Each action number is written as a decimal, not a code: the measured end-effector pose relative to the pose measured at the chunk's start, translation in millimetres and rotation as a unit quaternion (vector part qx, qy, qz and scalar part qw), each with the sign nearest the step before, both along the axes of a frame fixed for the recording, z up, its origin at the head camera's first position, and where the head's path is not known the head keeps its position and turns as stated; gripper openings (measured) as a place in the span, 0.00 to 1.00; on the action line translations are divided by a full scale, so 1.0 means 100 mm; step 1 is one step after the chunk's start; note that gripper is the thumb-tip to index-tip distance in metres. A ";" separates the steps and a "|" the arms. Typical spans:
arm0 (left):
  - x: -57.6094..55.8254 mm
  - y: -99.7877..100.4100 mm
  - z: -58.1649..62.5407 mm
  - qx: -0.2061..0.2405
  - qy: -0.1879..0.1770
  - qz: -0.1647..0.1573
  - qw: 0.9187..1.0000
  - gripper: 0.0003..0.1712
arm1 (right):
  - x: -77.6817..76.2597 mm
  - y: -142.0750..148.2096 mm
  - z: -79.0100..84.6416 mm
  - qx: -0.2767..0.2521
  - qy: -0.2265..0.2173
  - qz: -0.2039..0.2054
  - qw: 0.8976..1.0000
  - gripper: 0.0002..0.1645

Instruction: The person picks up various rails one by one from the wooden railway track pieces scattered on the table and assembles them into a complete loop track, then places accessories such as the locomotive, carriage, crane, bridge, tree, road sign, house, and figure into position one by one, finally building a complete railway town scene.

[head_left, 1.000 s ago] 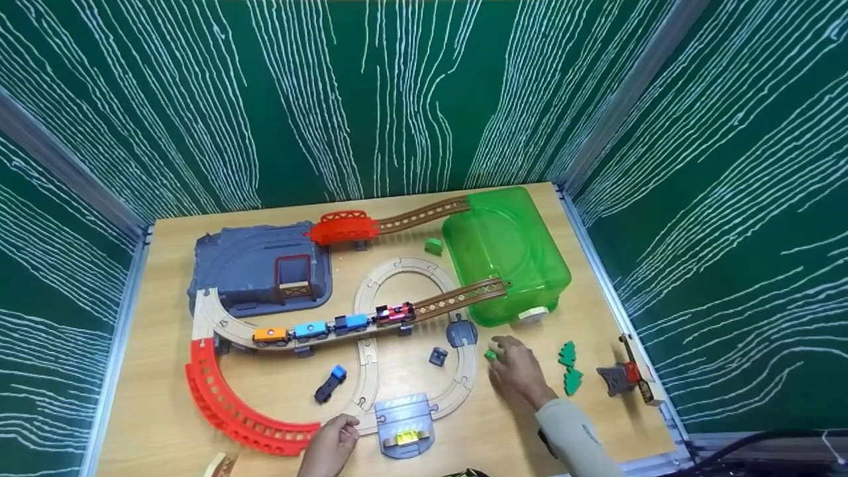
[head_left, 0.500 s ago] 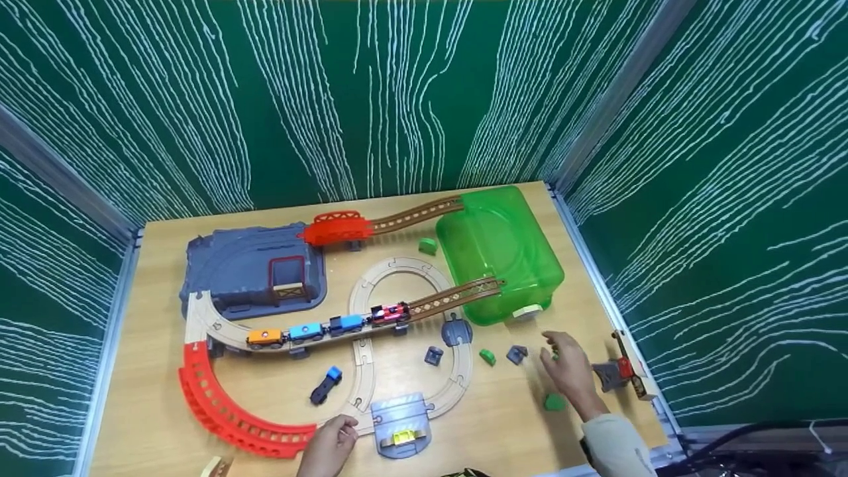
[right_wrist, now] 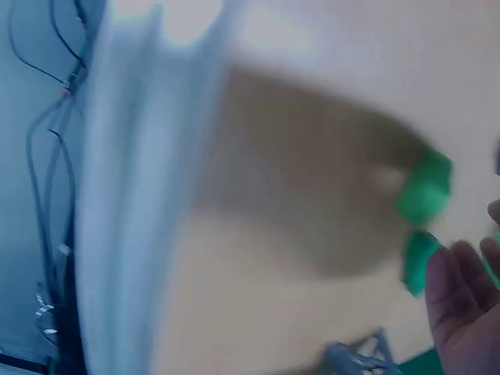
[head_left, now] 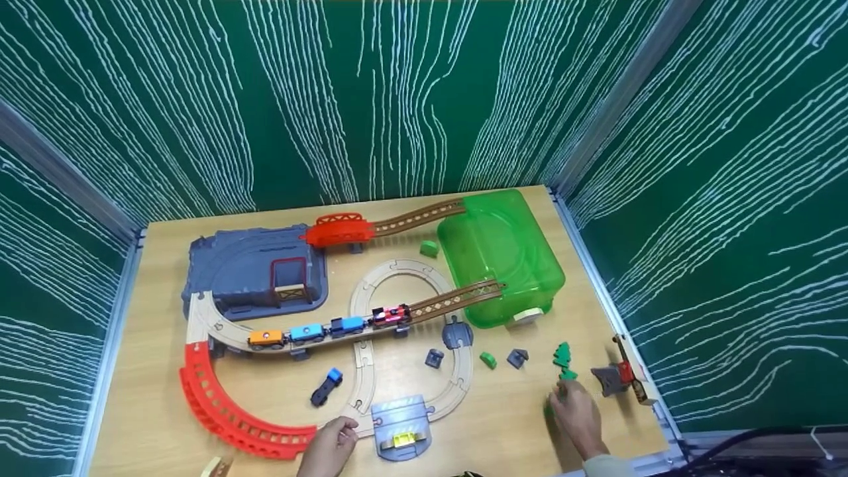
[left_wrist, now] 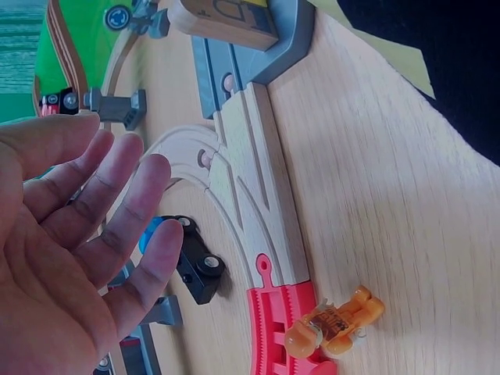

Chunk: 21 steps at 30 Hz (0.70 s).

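My left hand (head_left: 328, 448) lies at the front beside the wooden switch track (left_wrist: 248, 176), fingers relaxed and slightly bent, holding nothing. Near its fingertips in the left wrist view are a black toy car chassis (left_wrist: 199, 266) and the end of the red curved track (left_wrist: 272, 332). My right hand (head_left: 578, 416) is at the right, over the table just in front of two green toy trees (head_left: 562, 354). A green rounded piece (right_wrist: 426, 187) is beside it. Its fingertips overlap another green piece (right_wrist: 420, 262) in the right wrist view, fingers nearly straight; firm contact cannot be seen.
A toy train (head_left: 348, 324) stands on the raised track. Behind are a grey tunnel base (head_left: 232, 265) and a green translucent bin (head_left: 510, 245). Small grey supports (head_left: 517, 358), a green block (head_left: 487, 360) and a crane-like piece (head_left: 619, 377) lie to the right.
My right hand has left the small green block, moved right past the trees, then come back toward me. A grey support it covered now shows. My left hand stays put.
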<state>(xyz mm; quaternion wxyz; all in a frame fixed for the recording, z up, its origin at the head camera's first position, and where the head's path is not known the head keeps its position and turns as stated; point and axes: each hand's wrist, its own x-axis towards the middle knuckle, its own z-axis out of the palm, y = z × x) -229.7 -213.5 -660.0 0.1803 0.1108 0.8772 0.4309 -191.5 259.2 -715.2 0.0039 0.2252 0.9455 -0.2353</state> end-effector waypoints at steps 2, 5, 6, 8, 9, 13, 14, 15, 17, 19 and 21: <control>0.00 0.00 0.00 0.000 -0.002 0.000 1.000 0.09 | 0.04 -0.02 -0.05 -0.002 -0.034 -0.022 0.999 0.19; 0.00 0.00 0.00 -0.005 -0.004 0.002 1.000 0.09 | 0.07 -0.03 -0.11 -0.004 -0.065 -0.046 0.997 0.22; 0.00 0.00 0.00 -0.006 -0.002 0.002 1.000 0.09 | 0.08 -0.04 -0.12 -0.004 -0.072 -0.050 0.996 0.23; 0.00 0.01 0.01 -0.014 -0.001 0.003 1.000 0.09 | 0.08 -0.05 -0.15 -0.004 -0.079 -0.057 0.995 0.25; 0.00 0.01 0.01 -0.015 0.001 0.004 1.000 0.09 | 0.07 -0.06 -0.16 -0.003 -0.086 -0.061 0.994 0.26; 0.00 0.02 0.02 -0.020 -0.001 0.007 1.000 0.09 | 0.04 -0.11 -0.19 -0.001 -0.096 -0.064 0.993 0.24; 0.01 0.02 0.02 -0.020 -0.002 0.007 1.000 0.08 | 0.04 -0.12 -0.20 -0.001 -0.095 -0.062 0.994 0.23; 0.01 0.02 0.02 -0.019 -0.002 0.008 1.000 0.08 | 0.04 -0.13 -0.20 -0.003 -0.090 -0.059 0.994 0.22; 0.01 0.01 0.02 -0.015 -0.003 0.008 1.000 0.08 | 0.04 -0.15 -0.21 -0.008 -0.070 -0.052 0.996 0.20; 0.01 0.01 0.02 -0.012 0.008 0.005 1.000 0.08 | 0.04 -0.17 -0.21 -0.018 -0.044 -0.043 0.998 0.18; 0.02 0.00 0.02 -0.014 0.012 0.003 1.000 0.08 | 0.04 -0.18 -0.20 -0.034 -0.012 -0.033 0.999 0.17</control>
